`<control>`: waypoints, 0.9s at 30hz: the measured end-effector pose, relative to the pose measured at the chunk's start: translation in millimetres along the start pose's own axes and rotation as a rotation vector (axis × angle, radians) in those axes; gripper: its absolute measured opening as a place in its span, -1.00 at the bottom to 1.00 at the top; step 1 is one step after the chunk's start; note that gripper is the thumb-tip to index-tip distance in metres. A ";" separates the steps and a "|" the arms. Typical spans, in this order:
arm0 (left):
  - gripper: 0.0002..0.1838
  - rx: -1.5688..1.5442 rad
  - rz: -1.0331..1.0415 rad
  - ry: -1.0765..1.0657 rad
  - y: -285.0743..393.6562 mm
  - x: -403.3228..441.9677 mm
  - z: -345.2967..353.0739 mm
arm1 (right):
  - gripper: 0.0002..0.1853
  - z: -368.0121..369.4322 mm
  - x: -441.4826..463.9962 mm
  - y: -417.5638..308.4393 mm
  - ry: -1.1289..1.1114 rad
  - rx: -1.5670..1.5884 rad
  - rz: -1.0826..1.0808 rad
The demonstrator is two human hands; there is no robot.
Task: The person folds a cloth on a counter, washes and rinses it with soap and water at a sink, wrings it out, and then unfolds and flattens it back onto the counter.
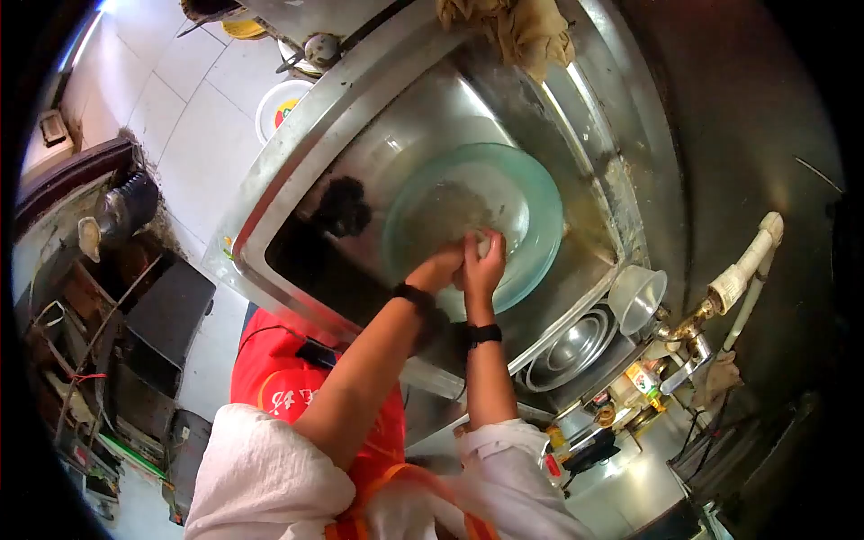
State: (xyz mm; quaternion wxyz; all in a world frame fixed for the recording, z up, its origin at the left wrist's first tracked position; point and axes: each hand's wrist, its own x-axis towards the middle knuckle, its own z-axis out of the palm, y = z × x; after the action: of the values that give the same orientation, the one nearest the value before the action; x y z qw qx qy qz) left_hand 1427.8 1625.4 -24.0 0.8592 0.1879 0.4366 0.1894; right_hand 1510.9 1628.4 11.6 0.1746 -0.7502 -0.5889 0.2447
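Note:
Inside a metal sink (360, 144) stands a wide, greenish see-through basin (545, 207) with cloudy water in it. Both hands are together over the lower middle of the basin. My left hand (441, 266) has its fingers closed against the other hand; what they hold, if anything, is hidden. My right hand (484, 261) is closed round a small pale item (484, 244), too small to name. A dark clump (343, 207) lies on the sink floor left of the basin.
Beige cloths (531, 36) hang at the sink's far edge. To the right are a clear plastic container (638, 300), metal bowls (572, 351) and a tap with a pale pipe (745, 265). A white bucket (277, 106) stands on the tiled floor beyond the left rim.

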 end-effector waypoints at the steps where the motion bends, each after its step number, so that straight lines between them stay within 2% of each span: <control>1: -0.67 -0.138 -0.065 0.030 3.3 0.4 5.0 | -0.70 2.4 -2.2 4.3 0.001 0.003 0.010; 2: -0.70 -0.274 -0.127 0.061 6.1 0.5 6.5 | -0.73 5.3 -2.3 8.4 0.000 0.043 0.068; 3: -0.70 -0.266 -0.130 0.062 3.0 2.4 2.6 | -0.76 9.3 -1.3 12.2 -0.001 0.085 0.123; 5: -0.51 0.980 0.428 0.015 -10.3 7.1 -4.6 | -0.77 3.8 1.3 -4.1 -0.022 0.149 0.180; 6: -0.51 0.982 0.423 0.008 -13.0 9.1 -5.7 | -0.78 1.2 1.4 -9.6 -0.046 0.207 0.233; 8: -0.35 1.000 0.104 -0.058 -9.5 12.1 -7.3 | -0.78 16.6 -0.1 17.5 -0.051 0.265 0.206; 12: -0.42 1.158 0.101 0.057 -10.7 8.3 1.5 | -0.76 22.3 0.3 27.2 -0.051 0.448 0.215; 15: -0.44 1.324 0.128 0.216 45.5 -25.0 11.2 | -0.70 24.6 0.0 54.3 -0.061 0.524 0.317; 16: -0.46 0.996 0.053 0.222 75.8 -37.8 11.1 | -0.70 23.0 -0.7 63.9 -0.058 0.523 0.315; 18: -0.47 0.668 -0.021 0.223 68.7 -31.1 3.3 | -0.66 15.3 -5.9 81.1 0.057 0.331 0.202; 19: -0.42 0.602 0.037 0.461 27.3 -5.4 -6.6 | -0.66 11.0 -7.5 87.3 0.060 0.333 0.202; 20: -0.37 0.529 0.096 0.697 -1.5 12.2 -13.1 | -0.61 6.7 -9.4 93.6 0.047 0.145 0.214; 21: -0.37 0.533 0.098 0.697 -14.0 20.0 -16.1 | -0.55 4.8 -9.8 97.3 0.032 -0.042 0.225; 22: -0.40 0.666 0.164 0.708 -23.0 25.8 -18.1 | -0.55 1.2 -6.9 92.5 -0.062 0.229 0.444; 23: -0.42 0.798 0.229 0.717 -21.5 24.0 -17.3 | -0.55 1.8 -4.2 85.4 -0.061 0.232 0.445; 24: -0.42 0.802 0.229 0.716 -20.6 22.6 -13.6 | -0.52 7.1 -1.4 76.8 -0.182 0.439 0.653; 25: -0.44 0.936 0.102 0.576 -4.3 11.7 -3.4 | -0.49 13.9 1.0 70.6 -0.306 0.647 0.858; 26: -0.46 1.062 -0.028 0.430 1.5 7.1 1.9 | -0.49 24.9 -0.2 74.4 -0.306 0.649 0.860; 27: -0.46 1.064 -0.031 0.429 -10.7 12.3 -1.8 | -0.49 36.8 -2.2 77.6 -0.292 0.820 0.942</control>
State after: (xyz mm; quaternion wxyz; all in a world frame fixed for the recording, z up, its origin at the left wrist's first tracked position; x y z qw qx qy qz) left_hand 1434.8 1622.6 -38.6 0.5412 0.5452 0.6392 -0.0352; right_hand 1551.4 1606.3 -60.8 0.2393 -0.7598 -0.0724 0.6002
